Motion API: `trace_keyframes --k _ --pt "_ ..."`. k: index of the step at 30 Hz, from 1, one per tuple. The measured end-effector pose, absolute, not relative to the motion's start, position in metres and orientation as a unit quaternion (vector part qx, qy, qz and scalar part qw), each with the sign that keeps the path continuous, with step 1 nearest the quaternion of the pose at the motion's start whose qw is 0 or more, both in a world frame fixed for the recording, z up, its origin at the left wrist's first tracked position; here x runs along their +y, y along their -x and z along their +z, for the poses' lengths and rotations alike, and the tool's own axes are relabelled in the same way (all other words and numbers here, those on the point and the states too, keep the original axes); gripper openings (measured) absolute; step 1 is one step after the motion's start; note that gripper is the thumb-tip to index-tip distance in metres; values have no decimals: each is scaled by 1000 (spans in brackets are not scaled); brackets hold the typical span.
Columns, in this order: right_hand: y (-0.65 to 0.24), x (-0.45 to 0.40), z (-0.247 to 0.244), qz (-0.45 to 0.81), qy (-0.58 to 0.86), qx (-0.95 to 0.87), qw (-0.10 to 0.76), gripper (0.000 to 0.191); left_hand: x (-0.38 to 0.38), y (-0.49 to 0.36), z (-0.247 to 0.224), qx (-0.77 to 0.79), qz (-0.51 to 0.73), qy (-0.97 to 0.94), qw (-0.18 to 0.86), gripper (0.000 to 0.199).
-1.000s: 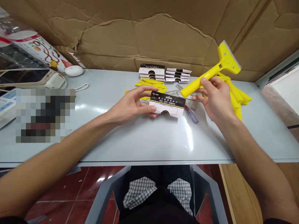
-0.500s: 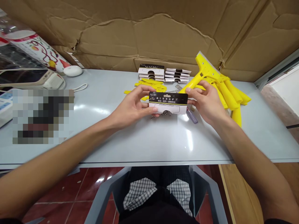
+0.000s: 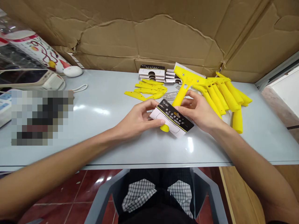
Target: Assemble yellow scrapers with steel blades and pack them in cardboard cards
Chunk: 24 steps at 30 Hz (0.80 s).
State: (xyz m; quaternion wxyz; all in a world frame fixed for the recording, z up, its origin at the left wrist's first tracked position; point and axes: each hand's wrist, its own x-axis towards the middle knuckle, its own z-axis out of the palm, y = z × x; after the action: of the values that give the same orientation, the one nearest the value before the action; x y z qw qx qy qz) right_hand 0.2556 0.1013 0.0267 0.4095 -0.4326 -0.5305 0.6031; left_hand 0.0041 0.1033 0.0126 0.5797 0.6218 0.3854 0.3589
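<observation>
My left hand (image 3: 141, 119) grips a black-and-white packaging card (image 3: 174, 119) by its left end, thumb on the printed face. Through the card runs the handle of a yellow scraper (image 3: 190, 76); the handle's rounded end shows below the print. My right hand (image 3: 198, 109) is closed around the scraper's handle just above the card, its thumb at the card's upper edge. The scraper tilts, blade end up and to the right. Behind the hands lie loose yellow plastic strips (image 3: 146, 90) and clear blade pieces (image 3: 170, 95), partly hidden.
Stacked folded cards (image 3: 151, 72) stand at the back against a cardboard sheet (image 3: 107, 37). More yellow scrapers (image 3: 233, 96) are piled on the right. At left are a white mouse (image 3: 73, 71), a handheld device (image 3: 25, 77) and a blurred-out patch on the grey table (image 3: 100, 149).
The scraper has come left and down, its handle now through the card. The card has tilted, right end lower. My right hand has moved slightly left and downward with the scraper.
</observation>
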Motion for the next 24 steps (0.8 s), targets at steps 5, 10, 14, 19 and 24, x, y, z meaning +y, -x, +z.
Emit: trace_keyframes --k 5,10,14,19,24 --pt "-252 99 28 590 421 -539 429 56 97 -7 14 368 342 -632 590 46" --pt "-259 101 34 603 409 -549 410 54 93 -6 13 357 360 -632 587 50" --pt "-266 103 39 622 394 -595 323 61 93 -8 15 381 389 -603 582 57" --pt "-263 103 36 604 444 -568 339 59 96 -9 13 381 403 -570 607 76" --pt "-262 106 34 579 465 -514 429 68 97 -5 11 392 364 -547 644 97"
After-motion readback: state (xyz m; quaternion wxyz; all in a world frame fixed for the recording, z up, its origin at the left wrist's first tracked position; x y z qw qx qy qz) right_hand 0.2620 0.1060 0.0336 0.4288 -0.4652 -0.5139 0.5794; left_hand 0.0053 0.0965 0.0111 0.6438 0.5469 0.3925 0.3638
